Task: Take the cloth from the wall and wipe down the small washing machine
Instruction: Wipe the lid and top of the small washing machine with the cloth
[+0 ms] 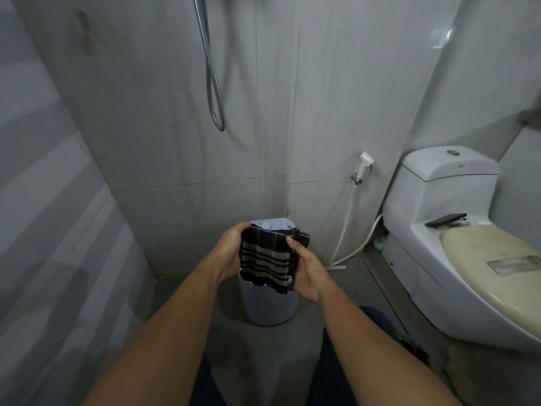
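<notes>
A black cloth with beige stripes (pixel 268 256) hangs between both hands in the middle of the view. My left hand (pixel 231 250) grips its left edge and my right hand (pixel 307 269) grips its right edge. Directly behind and below the cloth stands the small washing machine (pixel 269 306), a pale blue-white tub on the floor. Its top panel with a round white dial (pixel 265 225) shows just above the cloth. The cloth hides most of the machine's lid.
A white toilet (pixel 456 230) with a yellowed lid stands at the right, a dark phone (pixel 446 220) lying on it. A bidet sprayer (pixel 364 165) and its hose hang on the back wall. A shower hose (pixel 213 83) loops down the tiled wall above.
</notes>
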Available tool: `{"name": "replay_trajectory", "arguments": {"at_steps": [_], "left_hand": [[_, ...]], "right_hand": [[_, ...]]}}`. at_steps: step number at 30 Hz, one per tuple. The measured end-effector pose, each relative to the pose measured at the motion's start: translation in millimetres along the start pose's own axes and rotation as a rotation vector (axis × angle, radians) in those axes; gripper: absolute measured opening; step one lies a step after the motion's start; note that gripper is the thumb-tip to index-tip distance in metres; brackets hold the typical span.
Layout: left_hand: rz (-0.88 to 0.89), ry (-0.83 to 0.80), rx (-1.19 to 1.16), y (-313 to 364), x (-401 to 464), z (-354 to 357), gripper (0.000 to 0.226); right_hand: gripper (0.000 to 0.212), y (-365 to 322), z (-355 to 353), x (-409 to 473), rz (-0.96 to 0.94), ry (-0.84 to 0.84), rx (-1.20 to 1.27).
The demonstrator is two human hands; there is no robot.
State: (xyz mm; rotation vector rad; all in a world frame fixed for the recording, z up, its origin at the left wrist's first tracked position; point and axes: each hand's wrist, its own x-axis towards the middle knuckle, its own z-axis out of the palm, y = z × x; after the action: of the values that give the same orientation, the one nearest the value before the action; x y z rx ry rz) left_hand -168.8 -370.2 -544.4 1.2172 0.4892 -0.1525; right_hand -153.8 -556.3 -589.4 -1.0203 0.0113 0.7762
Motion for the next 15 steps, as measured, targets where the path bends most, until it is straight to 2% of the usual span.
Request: {"name": "replay_trajectory", "arguments": {"at_steps": [3,9,12,15], "left_hand": [[0.019,0.048,0.059,-1,7,-3,0.036],[0.01,0.114,0.225,-8,13,-8,0.035],[0.01,0.16,0.199,-11,12,-7,0.027],[-0.077,0.144,0.163,-10,10,-4,0.027]], "right_hand": [[0.06,-10,-2,6,-0.032,0.072,-0.001],[0.045,-29,4,16,0.023,0.233,-0.162],[0.043,-33,4,17,0.004,0.25,-0.171],[0.042,-34,0,18,-0.059,0.248,-0.166]]}}
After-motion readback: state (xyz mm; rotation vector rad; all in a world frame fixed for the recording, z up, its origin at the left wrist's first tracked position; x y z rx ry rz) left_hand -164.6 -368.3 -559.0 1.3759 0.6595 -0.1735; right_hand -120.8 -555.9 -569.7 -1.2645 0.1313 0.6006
